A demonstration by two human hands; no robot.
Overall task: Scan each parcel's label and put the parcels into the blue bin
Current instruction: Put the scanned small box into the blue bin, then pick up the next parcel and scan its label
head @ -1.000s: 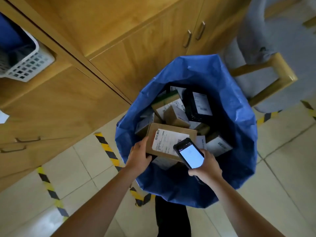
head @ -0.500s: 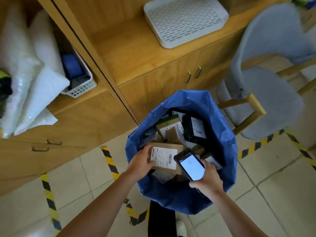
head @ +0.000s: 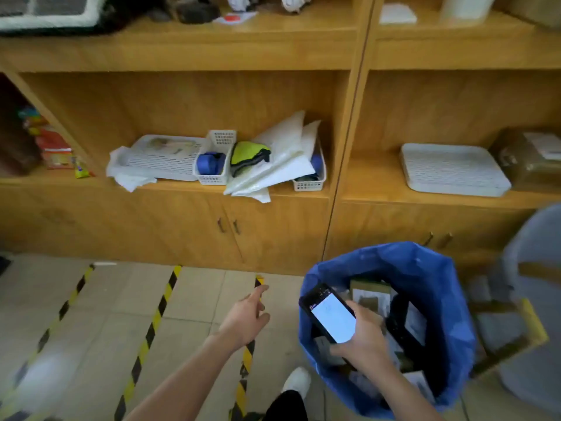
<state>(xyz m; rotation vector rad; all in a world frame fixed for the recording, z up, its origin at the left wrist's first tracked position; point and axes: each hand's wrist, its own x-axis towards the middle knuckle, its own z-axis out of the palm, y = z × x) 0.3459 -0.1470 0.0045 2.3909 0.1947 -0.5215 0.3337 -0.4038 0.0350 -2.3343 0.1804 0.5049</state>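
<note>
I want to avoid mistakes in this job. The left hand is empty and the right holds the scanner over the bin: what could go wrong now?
1. The right hand alone holds the scanner above the open bin; if it slips, it may drop among the parcels.
2. The white bags overhang the shelf edge; the open left hand, if it reaches there, may knock them off.

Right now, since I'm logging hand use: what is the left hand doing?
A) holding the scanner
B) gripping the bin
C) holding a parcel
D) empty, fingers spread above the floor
D: the left hand is open and empty over the floor; the right hand holds the scanner above the blue bin.
</note>
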